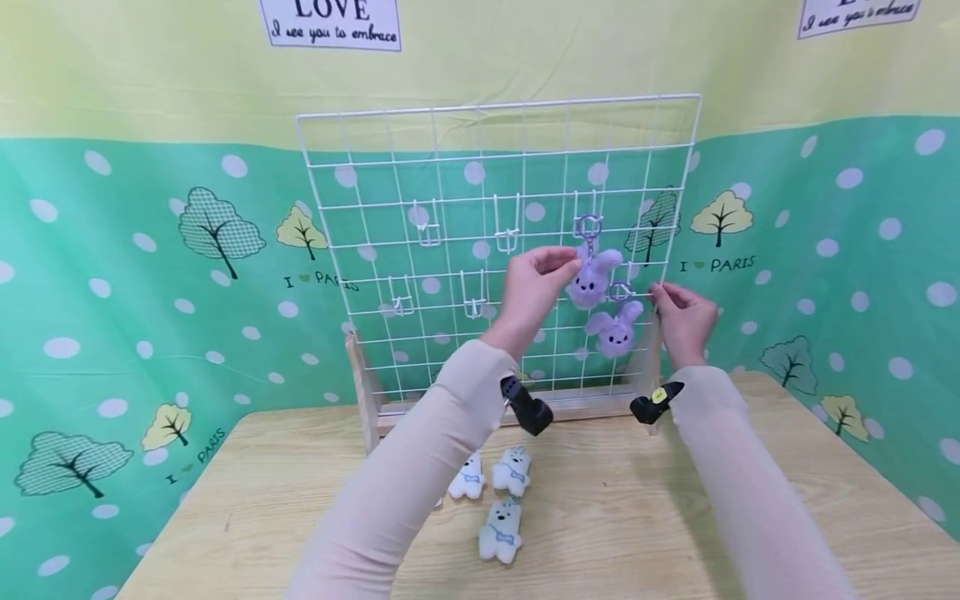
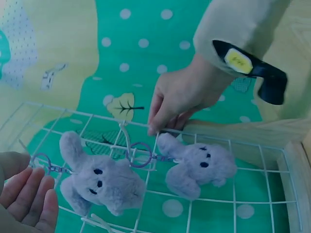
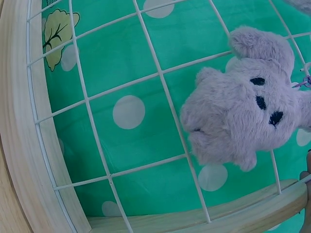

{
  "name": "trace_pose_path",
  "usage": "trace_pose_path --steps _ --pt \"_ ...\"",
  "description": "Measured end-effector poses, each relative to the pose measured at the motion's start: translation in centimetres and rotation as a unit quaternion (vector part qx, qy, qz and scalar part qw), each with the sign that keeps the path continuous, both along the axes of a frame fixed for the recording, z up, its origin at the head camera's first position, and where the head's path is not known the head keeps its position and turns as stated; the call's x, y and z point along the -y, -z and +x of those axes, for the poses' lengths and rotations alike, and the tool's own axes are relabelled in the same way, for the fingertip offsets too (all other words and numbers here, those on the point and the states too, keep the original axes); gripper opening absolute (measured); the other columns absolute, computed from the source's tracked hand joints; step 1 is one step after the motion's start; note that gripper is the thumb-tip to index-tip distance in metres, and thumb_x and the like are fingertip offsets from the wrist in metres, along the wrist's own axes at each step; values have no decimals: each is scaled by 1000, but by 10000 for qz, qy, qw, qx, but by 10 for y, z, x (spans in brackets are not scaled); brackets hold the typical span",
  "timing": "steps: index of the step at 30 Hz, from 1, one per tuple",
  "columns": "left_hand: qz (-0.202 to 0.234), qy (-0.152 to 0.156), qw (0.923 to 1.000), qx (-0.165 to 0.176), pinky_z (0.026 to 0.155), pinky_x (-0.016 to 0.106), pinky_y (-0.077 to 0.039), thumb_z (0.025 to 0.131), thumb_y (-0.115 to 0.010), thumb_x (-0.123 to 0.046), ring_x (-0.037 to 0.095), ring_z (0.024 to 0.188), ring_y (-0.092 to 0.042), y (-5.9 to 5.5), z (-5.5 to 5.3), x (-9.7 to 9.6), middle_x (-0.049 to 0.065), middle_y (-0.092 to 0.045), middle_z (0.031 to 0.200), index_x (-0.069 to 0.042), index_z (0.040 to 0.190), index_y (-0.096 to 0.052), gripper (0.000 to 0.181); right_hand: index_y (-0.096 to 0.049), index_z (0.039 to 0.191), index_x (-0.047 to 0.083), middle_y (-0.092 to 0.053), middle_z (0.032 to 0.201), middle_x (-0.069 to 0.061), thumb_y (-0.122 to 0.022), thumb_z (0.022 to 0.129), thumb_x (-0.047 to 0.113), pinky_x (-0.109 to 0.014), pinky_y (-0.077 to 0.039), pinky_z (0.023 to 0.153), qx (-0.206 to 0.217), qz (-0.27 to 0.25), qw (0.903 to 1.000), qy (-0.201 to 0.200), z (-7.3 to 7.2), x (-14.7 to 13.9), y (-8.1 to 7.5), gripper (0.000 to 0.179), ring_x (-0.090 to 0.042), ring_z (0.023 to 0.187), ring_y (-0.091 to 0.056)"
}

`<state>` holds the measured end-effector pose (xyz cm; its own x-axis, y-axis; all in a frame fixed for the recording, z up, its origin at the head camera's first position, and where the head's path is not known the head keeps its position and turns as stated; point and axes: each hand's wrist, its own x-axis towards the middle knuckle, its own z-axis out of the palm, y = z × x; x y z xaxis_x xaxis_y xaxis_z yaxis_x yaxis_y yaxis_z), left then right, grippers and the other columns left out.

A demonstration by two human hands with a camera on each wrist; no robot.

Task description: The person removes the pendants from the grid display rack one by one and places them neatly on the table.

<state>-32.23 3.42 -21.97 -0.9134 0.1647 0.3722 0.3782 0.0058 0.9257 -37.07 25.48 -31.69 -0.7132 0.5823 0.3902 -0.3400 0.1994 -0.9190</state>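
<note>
A purple plush bunny keychain (image 1: 590, 282) hangs by its ring from an upper hook of the white wire grid (image 1: 555, 333). My left hand (image 1: 532, 292) is beside it, thumb and fingertips near the ring (image 2: 41, 163), fingers loosely bent. A second purple bunny keychain (image 1: 617, 332) hangs lower and to the right. Past it, my right hand (image 1: 684, 321) pinches the grid's right edge wire between thumb and fingers. In the right wrist view a bunny (image 3: 243, 107) fills the right side, while that hand barely shows at the edge.
Bare white hooks (image 1: 428, 235) sit on the grid's left and middle. Wooden feet (image 1: 362, 392) hold the grid on the wooden table (image 1: 600, 517). Several white bear plushes (image 1: 501, 529) lie in front, one partly behind my left arm. A patterned cloth (image 1: 112, 333) hangs behind.
</note>
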Motion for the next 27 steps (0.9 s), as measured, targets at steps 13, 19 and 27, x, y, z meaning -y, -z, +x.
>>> trace_pose_path --steps 13,19,27 --pt "241 -844 9961 120 73 14 -51 85 -69 -7 6 87 -64 -18 -23 -25 1 -70 95 -7 105 -69 20 -68 111 7 -71 103 -3 -70 83 30 -15 -52 76 18 -75 10000 -6 -1 -1 -1 37 -2 81 -65" --pt "332 -1195 9915 389 68 14 -52 83 -71 -7 7 80 -65 -23 -25 -32 2 -70 90 -7 100 -70 18 -68 112 7 -70 105 -3 -70 83 32 -16 -52 77 12 -15 10000 -5 -2 0 0 38 -3 83 -65" --pt "289 -1322 9896 491 67 15 -52 82 -72 -10 7 77 -64 -22 -29 -36 0 -70 85 -10 95 -71 13 -68 110 5 -72 95 3 -72 82 28 -14 -52 74 -78 -154 9999 2 -2 -1 0 36 -1 79 -64"
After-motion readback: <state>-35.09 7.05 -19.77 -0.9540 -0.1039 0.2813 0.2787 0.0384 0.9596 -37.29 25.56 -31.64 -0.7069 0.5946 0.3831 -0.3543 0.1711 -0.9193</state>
